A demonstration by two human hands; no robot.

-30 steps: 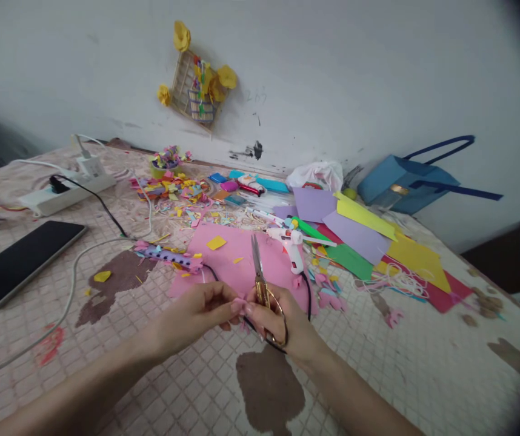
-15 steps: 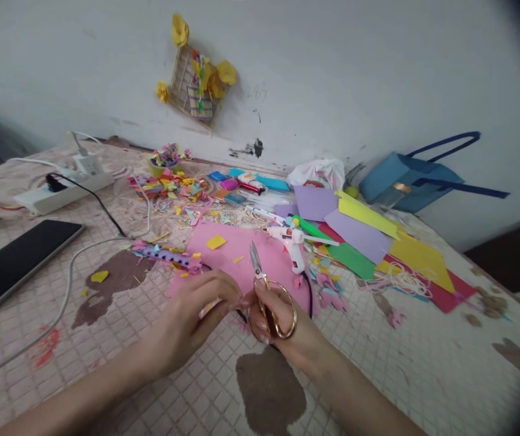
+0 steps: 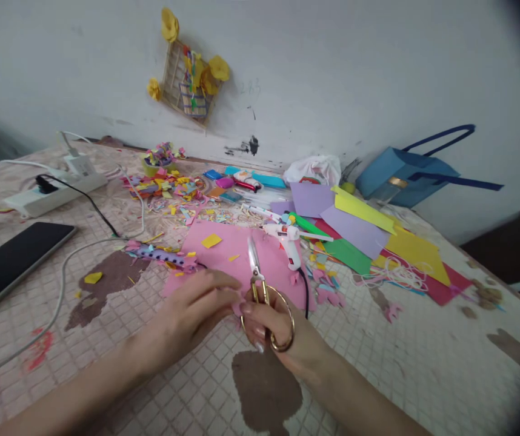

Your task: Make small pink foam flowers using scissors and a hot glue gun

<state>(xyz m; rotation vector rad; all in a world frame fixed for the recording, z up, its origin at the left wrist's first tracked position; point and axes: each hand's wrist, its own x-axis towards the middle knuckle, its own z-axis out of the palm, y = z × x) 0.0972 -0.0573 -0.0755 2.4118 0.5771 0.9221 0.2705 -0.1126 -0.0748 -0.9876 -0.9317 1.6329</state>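
Note:
Gold-handled scissors [image 3: 255, 266] rest in my right hand [image 3: 282, 330], blades pointing up and away, with the rings around its fingers. My left hand [image 3: 196, 309] is closed on a small pink paper piece [image 3: 237, 304], right beside the scissors; its fingertips almost meet my right hand. Beyond both hands lies a pink sheet [image 3: 223, 248] with a yellow scrap [image 3: 211, 241] on it. A white glue gun [image 3: 290, 245] lies at that sheet's right side, and a purple strip covered with paper bits [image 3: 162, 255] lies at its left.
A black phone [image 3: 19, 263] and a white power strip [image 3: 55, 194] with trailing cables are on the left. Coloured paper sheets [image 3: 355, 227] and white string [image 3: 391, 275] lie on the right. Heaped paper scraps [image 3: 169, 184] sit at the back, and a blue bag [image 3: 405, 175] stands by the wall.
The scissors have turned a little more upright in my right hand. My left fingers have shifted, and the pink piece shows more clearly between them. The whole view has moved slightly.

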